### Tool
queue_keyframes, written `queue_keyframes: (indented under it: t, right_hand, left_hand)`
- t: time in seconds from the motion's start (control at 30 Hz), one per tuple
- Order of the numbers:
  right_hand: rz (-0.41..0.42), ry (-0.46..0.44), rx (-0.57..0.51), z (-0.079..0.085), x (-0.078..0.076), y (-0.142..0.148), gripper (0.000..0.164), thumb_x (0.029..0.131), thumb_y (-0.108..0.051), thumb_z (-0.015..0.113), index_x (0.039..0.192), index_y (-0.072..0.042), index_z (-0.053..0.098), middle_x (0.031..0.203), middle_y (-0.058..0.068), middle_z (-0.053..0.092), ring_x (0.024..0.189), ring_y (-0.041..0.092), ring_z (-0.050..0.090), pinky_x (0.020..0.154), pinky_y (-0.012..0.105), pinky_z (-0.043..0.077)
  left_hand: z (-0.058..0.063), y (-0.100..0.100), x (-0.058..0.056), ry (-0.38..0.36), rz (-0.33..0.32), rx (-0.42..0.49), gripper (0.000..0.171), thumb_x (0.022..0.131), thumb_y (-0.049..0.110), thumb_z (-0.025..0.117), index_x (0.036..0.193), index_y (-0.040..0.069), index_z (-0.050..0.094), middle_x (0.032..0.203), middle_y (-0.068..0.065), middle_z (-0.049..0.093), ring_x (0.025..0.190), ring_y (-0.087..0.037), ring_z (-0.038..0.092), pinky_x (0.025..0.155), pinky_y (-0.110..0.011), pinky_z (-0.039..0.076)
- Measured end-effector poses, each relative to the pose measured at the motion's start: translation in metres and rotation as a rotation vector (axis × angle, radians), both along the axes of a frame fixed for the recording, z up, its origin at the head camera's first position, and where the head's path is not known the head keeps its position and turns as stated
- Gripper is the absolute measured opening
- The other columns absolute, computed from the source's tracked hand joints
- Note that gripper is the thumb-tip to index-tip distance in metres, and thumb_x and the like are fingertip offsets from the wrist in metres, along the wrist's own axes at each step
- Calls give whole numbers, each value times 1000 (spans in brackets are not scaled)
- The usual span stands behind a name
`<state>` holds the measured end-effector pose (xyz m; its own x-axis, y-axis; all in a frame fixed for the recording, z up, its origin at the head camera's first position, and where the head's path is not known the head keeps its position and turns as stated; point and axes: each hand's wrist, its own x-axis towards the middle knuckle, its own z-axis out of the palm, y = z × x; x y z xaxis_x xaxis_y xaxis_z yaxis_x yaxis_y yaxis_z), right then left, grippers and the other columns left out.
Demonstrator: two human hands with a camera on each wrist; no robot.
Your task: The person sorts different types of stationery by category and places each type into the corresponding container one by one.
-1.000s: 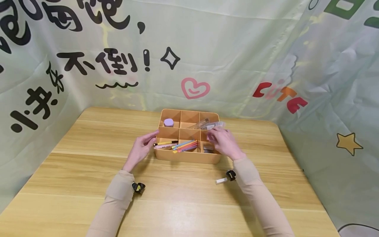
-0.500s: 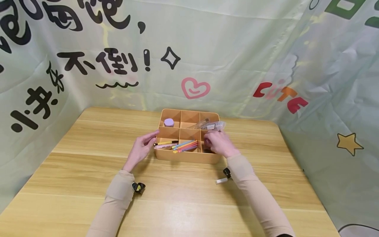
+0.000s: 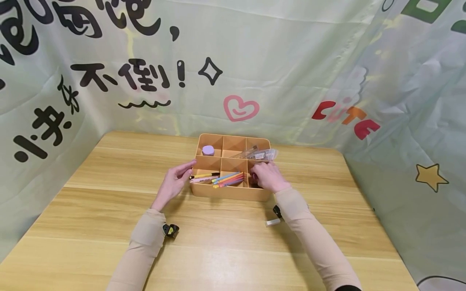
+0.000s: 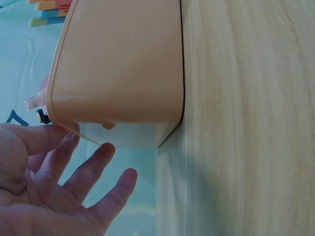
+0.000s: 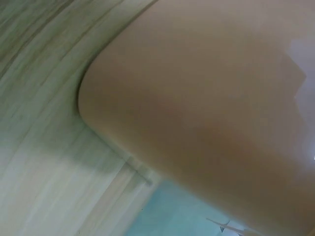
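An orange desk organizer (image 3: 231,194) with several compartments stands near the back of the table. My left hand (image 3: 172,184) is at its left side; in the left wrist view its fingers (image 4: 93,172) are extended and spread, fingertips right at the rim. My right hand (image 3: 268,176) reaches down into the front right compartment with bent fingers, whose tips are hidden; I cannot tell what they hold. A dark item (image 3: 256,186) shows under that hand. Colored pens (image 3: 229,180) lie in the front middle compartment, and more pens (image 3: 204,177) lie in the front left one.
A purple-capped container (image 3: 208,150) sits in the back left compartment. Clear plastic packaging (image 3: 265,154) leans out of the back right one, beside a clear ruler-like strip (image 3: 244,152). A small white bar (image 3: 273,222) lies on the table (image 3: 218,246). A printed cloth (image 3: 291,60) hangs behind.
My right hand has shifted left and lower into the front right compartment, away from the clear packaging. My left hand has stayed at the organizer's left side.
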<state>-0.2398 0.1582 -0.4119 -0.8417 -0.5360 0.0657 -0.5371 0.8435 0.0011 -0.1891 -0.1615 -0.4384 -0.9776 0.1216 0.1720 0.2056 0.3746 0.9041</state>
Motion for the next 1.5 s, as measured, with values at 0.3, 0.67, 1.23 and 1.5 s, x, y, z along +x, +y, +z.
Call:
queue_keyframes:
  t: [0.3,0.67,1.23,1.5]
  right_hand:
    - [-9,4,21,0,1,-1,20,77,3,69,67,-13,63,71,2,66,66,23,60,79,46,48]
    - [18,9,-9,0,0,1,15,79,0,70,70,-12,66,74,4,70,74,27,67,84,49,51]
    - [90,-28,-436,11,31,24,17,93,-8,71,105,2,75,103,15,75,99,33,71,91,50,56]
    - [33,8,-556,11,50,47,23,94,-5,67,117,0,71,116,15,72,108,35,67,95,54,54]
  left_hand:
    - [1,1,1,3,-7,11,38,103,3,52,141,-1,54,150,-19,51,134,-39,55,114,-46,43]
    - [0,1,1,3,7,0,38,102,2,52,140,-1,55,150,-19,51,134,-39,55,113,-46,44]
    - [1,1,1,5,6,5,38,102,2,53,140,-1,56,149,-19,52,133,-39,56,112,-46,45]
    - [-1,1,0,10,11,-1,37,103,4,52,140,-1,56,149,-19,53,132,-39,57,111,-48,45]
